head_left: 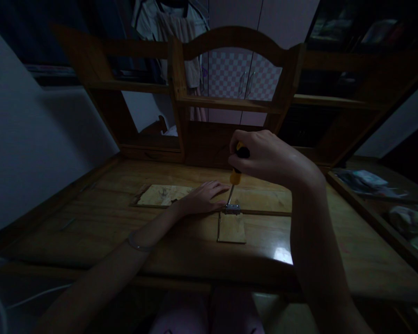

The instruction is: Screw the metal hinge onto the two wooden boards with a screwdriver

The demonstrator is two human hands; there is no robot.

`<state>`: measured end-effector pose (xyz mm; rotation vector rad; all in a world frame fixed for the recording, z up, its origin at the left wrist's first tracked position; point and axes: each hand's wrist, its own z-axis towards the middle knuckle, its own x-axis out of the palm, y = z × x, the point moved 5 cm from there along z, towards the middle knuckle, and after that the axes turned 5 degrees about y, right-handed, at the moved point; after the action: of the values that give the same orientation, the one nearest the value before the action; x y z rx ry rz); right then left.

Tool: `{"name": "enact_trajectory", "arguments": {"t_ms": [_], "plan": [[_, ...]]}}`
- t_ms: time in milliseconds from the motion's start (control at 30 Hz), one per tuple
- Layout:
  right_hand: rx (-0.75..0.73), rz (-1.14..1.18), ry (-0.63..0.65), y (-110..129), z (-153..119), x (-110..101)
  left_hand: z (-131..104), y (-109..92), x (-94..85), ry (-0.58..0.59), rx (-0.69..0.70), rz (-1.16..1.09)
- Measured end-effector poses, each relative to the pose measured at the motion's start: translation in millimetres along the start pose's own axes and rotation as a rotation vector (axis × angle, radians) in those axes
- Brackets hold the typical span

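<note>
A long thin wooden board [264,199] lies across the desk, with a small square wooden piece [231,228] at its near edge. A metal hinge [232,209] joins the two where they meet. My right hand [256,150] is wrapped round the handle of a yellow and black screwdriver [235,177], whose shaft slants down to the left side of the hinge. Flat on the long board, just left of the hinge, rests my left hand [205,196], fingers spread and holding nothing.
Behind the board stands a wooden shelf unit [230,104] along the desk's back. Plastic-wrapped items [369,178] lie on a lower surface at the right. A small pale stick [67,224] is at the desk's left. The desk's front edge [160,282] is near my legs.
</note>
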<state>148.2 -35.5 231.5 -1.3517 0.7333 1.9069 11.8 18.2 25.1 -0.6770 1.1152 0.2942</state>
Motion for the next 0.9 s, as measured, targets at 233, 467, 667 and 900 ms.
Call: {"name": "enact_trajectory", "arguments": {"t_ms": [233, 467, 667, 900], "plan": [[0.016, -0.018, -0.004, -1.2, -0.2, 0.7, 1.0, -1.6, -1.0, 0.016, -0.005, -0.001], [0.111, -0.040, -0.001, -4.8, -1.4, -2.5, 1.0, -4.5, -3.1, -0.008, 0.038, -0.008], [0.023, 0.006, 0.028, 1.4, -0.6, -1.2, 0.4, -4.3, -3.4, 0.003, 0.017, -0.017], [0.043, -0.012, 0.006, 0.7, -1.6, 0.1, 1.4, -4.9, -2.5, 0.013, 0.005, -0.008]]}}
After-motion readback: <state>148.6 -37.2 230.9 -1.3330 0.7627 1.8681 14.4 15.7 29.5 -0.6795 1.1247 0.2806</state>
